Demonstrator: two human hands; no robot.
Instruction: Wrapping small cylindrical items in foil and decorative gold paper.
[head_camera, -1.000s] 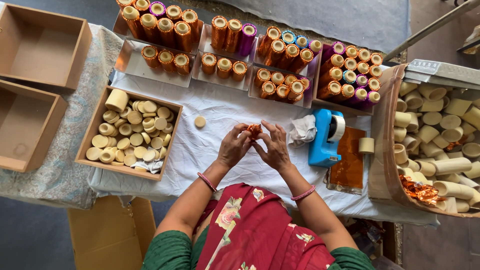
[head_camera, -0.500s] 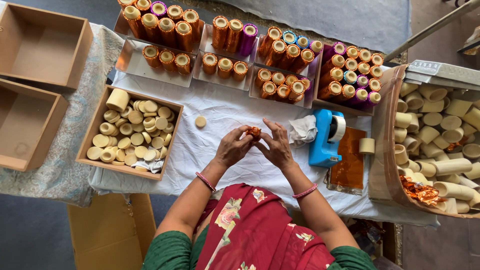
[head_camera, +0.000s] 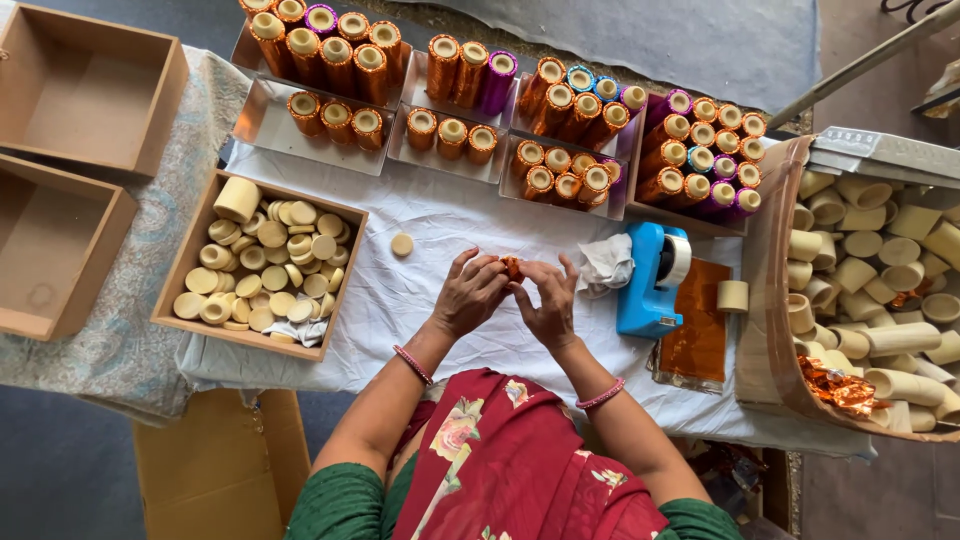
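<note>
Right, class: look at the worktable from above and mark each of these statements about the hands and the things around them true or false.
1. Both hands, left hand and right hand, meet on a small orange foil-wrapped piece. True.
2. The blue plastic tape dispenser lies left of the hands. False: it lies to their right.
3. The shallow wooden box of pale cream discs is empty. False: it is full of discs.
4. One loose pale cream disc lies on the white cloth. True.
</note>
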